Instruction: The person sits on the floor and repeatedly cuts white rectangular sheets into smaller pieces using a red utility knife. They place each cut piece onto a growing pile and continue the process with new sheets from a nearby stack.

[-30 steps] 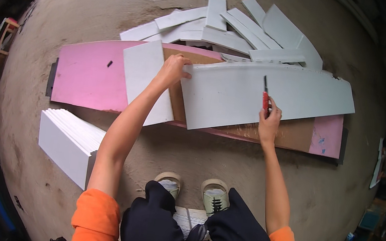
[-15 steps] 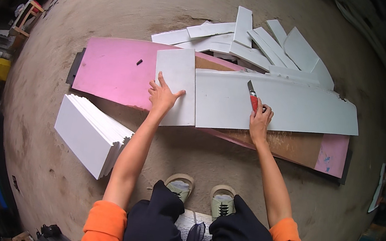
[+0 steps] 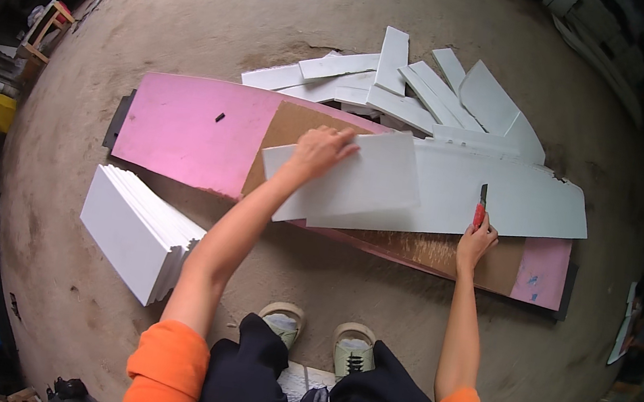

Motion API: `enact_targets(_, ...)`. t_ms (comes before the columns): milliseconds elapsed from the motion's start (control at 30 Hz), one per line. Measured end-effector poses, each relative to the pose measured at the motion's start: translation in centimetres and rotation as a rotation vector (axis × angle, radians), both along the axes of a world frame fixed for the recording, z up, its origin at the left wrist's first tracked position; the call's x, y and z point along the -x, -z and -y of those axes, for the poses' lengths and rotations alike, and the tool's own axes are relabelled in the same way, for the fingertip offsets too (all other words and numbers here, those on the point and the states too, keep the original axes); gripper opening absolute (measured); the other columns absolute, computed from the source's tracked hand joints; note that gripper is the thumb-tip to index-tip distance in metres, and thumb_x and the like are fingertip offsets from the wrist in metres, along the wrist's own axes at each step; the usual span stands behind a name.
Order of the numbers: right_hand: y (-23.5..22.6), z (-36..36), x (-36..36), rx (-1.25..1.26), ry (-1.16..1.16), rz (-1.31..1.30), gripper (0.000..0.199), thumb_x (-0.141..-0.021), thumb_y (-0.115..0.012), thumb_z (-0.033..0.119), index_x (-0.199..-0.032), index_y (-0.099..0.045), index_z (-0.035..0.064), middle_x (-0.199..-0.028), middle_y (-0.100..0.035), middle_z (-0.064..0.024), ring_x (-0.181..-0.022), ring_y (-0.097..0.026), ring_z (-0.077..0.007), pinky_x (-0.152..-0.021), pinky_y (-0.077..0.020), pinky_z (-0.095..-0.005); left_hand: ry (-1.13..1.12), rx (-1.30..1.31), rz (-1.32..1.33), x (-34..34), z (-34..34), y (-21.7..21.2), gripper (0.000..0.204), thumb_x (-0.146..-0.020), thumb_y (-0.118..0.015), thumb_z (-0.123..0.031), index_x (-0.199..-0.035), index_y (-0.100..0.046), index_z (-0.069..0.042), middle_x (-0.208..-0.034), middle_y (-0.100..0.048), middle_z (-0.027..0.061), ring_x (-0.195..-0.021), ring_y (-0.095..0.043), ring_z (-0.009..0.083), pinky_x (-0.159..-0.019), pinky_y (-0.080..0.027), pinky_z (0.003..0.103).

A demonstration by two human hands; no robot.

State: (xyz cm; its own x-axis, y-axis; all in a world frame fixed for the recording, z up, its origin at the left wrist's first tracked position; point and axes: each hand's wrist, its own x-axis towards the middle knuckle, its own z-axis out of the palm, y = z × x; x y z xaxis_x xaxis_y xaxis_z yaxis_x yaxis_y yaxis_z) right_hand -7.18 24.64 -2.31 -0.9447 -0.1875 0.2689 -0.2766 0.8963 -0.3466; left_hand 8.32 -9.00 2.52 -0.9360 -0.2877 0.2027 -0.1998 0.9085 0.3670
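Note:
My left hand [image 3: 322, 151] grips a cut white panel [image 3: 362, 175] by its upper part, with the fingers at the far edge. The panel is slanted and slightly blurred, overlapping the left end of a longer white sheet [image 3: 502, 188]. In my right hand [image 3: 477, 246] is a red-handled utility knife [image 3: 479, 215], its dark blade pointing away from me over the long sheet. Both white pieces lie over a long board with a pink surface [image 3: 185, 130] and a brown middle section [image 3: 287, 123].
White offcuts [image 3: 410, 90] are heaped beyond the board. A stack of white panels [image 3: 131, 233] stands on the floor at near left. A small black piece [image 3: 220, 117] lies on the pink surface. My shoes [image 3: 353, 351] are close to the board's near side.
My left hand has shifted the cut panel rightward and tilted it, uncovering the brown section. My right hand, with the knife, has moved right and nearer to me.

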Motion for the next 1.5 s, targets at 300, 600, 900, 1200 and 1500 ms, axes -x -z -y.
enact_targets(300, -1.8, 2.7, -0.6, -0.11, -0.147, -0.023, 0.041, -0.079, -0.055, 0.008, -0.119, -0.047, 0.0039, -0.108, -0.043, -0.0179, -0.103, -0.04, -0.0326, -0.088, -0.034, -0.0416, -0.006, -0.081, -0.059, 3.2, -2.7, 3.1, 0.035, -0.081, -0.058, -0.029, -0.107, -0.049, -0.008, -0.099, -0.05, 0.0167, -0.096, -0.05, 0.031, -0.083, -0.039, 0.041)
enact_targets(600, -1.2, 8.7, -1.4, 0.239, -0.392, 0.328, 0.033, -0.077, -0.062, 0.017, -0.107, -0.058, 0.0015, -0.095, -0.056, -0.0164, -0.079, -0.057, -0.0258, -0.075, -0.0448, -0.0343, -0.55, -0.507, -0.042, -9.1, -1.0, 3.1, 0.047, -0.075, -0.064, -0.015, -0.118, -0.05, -0.001, -0.101, -0.053, 0.0172, -0.089, -0.056, 0.0299, -0.078, -0.045, 0.037)
enact_targets(900, -1.7, 7.2, -0.2, 0.281, -0.31, 0.391, 0.038, -0.07, -0.067, 0.013, -0.107, -0.061, 0.0048, -0.095, -0.062, -0.0134, -0.08, -0.059, -0.0213, -0.074, -0.0462, -0.0316, -0.476, -0.566, -0.019, -8.2, -2.3, 2.2, 0.038, -0.073, -0.066, -0.012, -0.109, -0.059, -0.005, -0.096, -0.059, 0.014, -0.078, -0.062, 0.024, -0.072, -0.048, 0.034)
enact_targets(1200, -1.4, 6.1, -0.7, 0.305, -0.317, 0.446, 0.039, -0.069, -0.068, 0.013, -0.106, -0.061, 0.0058, -0.093, -0.063, -0.0126, -0.079, -0.06, -0.0198, -0.072, -0.0469, -0.03, -0.48, -0.511, 0.029, -8.0, -2.5, 2.1, 0.038, -0.073, -0.066, -0.009, -0.11, -0.059, -0.004, -0.097, -0.058, 0.0139, -0.08, -0.062, 0.0243, -0.072, -0.048, 0.033)
enact_targets(1500, -1.3, 6.0, -0.3, 0.323, -0.325, 0.498, 0.038, -0.067, -0.069, 0.011, -0.104, -0.061, 0.0051, -0.086, -0.064, -0.011, -0.076, -0.06, -0.0171, -0.07, -0.0475, -0.0289, -0.498, -0.533, 0.028, -8.1, -2.8, 1.9, 0.037, -0.073, -0.065, -0.009, -0.109, -0.058, -0.003, -0.098, -0.059, 0.0134, -0.08, -0.061, 0.0243, -0.073, -0.048, 0.034)
